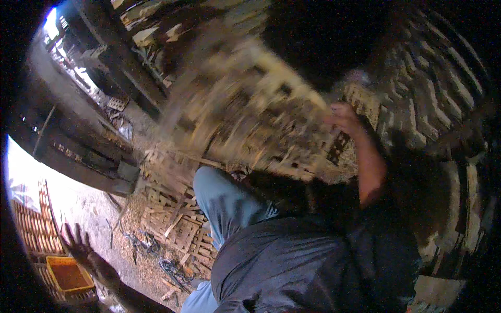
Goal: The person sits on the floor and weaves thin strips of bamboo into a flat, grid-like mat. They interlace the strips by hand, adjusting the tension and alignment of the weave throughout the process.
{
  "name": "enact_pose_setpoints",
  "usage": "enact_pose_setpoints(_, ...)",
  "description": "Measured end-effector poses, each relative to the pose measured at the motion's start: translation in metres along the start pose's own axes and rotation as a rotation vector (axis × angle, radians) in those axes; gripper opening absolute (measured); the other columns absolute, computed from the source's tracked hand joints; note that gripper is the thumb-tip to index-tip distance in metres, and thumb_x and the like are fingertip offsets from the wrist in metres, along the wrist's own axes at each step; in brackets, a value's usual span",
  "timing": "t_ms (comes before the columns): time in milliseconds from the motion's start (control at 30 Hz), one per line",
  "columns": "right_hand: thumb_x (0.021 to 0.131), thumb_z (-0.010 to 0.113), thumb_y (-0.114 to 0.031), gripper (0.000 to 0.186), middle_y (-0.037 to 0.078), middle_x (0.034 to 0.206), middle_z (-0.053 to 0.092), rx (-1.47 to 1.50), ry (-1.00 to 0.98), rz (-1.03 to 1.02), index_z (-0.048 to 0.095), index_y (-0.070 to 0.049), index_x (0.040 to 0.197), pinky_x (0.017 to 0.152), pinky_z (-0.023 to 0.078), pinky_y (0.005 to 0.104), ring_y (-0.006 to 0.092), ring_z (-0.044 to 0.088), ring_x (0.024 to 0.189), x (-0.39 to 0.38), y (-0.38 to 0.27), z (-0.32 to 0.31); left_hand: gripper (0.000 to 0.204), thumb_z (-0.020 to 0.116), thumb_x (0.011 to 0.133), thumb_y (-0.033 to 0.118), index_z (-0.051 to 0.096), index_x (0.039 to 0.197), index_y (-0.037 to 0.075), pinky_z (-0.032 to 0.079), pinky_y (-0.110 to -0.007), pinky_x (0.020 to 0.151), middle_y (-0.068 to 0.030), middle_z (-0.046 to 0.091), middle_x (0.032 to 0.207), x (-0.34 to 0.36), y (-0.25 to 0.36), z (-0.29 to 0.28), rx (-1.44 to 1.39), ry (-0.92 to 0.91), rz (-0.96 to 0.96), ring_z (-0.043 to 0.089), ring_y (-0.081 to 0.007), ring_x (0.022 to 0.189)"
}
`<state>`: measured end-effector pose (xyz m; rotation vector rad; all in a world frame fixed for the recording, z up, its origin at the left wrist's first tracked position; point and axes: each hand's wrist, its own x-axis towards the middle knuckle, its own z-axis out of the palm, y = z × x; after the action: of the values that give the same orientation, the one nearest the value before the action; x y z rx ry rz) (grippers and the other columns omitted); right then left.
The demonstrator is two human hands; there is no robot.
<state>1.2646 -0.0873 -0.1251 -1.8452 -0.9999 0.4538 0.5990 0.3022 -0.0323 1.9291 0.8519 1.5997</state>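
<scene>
My right hand (pixel 343 116) reaches out at the right of centre, fingers curled at the corner of a large slatted wooden panel (pixel 245 104). The panel is strongly smeared by motion, and its far edge runs up and left from the hand. Over at the lower left, my left hand (pixel 86 253) is raised with its fingers spread and nothing in it. It is nearest to a yellow crate (pixel 69 273) with a reddish-brown inside.
Broken slatted wood pieces (pixel 175 221) and dark cables (pixel 172 268) lie on the chip-strewn floor. Stacked wooden slats (pixel 428 83) rise at the right. A dark beam (pixel 115 57) crosses the upper left. Slatted panels (pixel 32 227) stand near bright ground.
</scene>
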Motion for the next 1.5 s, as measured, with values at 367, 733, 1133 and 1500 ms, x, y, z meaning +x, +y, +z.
enact_pose_setpoints(367, 0.088, 0.068, -0.041, 0.057, 0.011, 0.133, 0.055, 0.502, 0.916, 0.663, 0.055, -0.009, 0.134, 0.101, 0.034, 0.0612, 0.0306, 0.062, 0.100, -0.150, 0.262, -0.076, 0.078, 0.063, 0.094, 0.030, 0.018, 0.155, 0.017, 0.027, -0.050, 0.112, -0.0146, 0.021, 0.159, -0.113, -0.082, -0.010, 0.000, -0.150, -0.491, 0.034, -0.0362, 0.139)
enact_pose_setpoints(733, 0.092, 0.060, -0.024, 0.038, 0.013, 0.127, 0.056, -0.932, 0.453, 1.169, 0.059, -0.007, 0.126, 0.097, 0.042, 0.0480, 0.0302, 0.058, 0.103, -0.122, 0.274, -0.106, 0.080, 0.067, 0.091, 0.031, 0.021, 0.155, 0.019, 0.031, -0.048, 0.108, -0.0129, 0.021, 0.159, -0.178, -0.170, -0.078, -0.022, -0.028, -0.678, 0.034, -0.0360, 0.139)
enact_pose_setpoints(1133, 0.088, 0.060, 0.000, 0.016, 0.012, 0.095, 0.066, -0.161, -0.094, -0.772, 0.066, 0.001, 0.103, 0.084, 0.050, 0.0349, 0.0253, 0.062, 0.093, 0.053, -0.134, 0.302, 0.034, 0.061, 0.094, 0.038, 0.068, 0.102, 0.005, 0.047, -0.027, 0.072, -0.0054, 0.069, 0.097, -0.257, -0.207, -0.097, 0.288, 0.297, -1.161, 0.061, -0.0127, 0.084)
enact_pose_setpoints(1500, 0.080, 0.061, -0.018, 0.022, 0.012, 0.083, 0.070, -0.771, -1.059, -0.731, 0.070, -0.005, 0.095, 0.072, 0.053, 0.0413, 0.0264, 0.068, 0.077, 0.182, -0.060, 0.776, 0.036, 0.065, 0.093, 0.022, 0.054, 0.124, 0.007, 0.046, -0.031, 0.087, -0.0048, 0.062, 0.114, -0.276, -0.230, -0.126, -0.110, 0.794, -1.059, 0.057, -0.0155, 0.106)
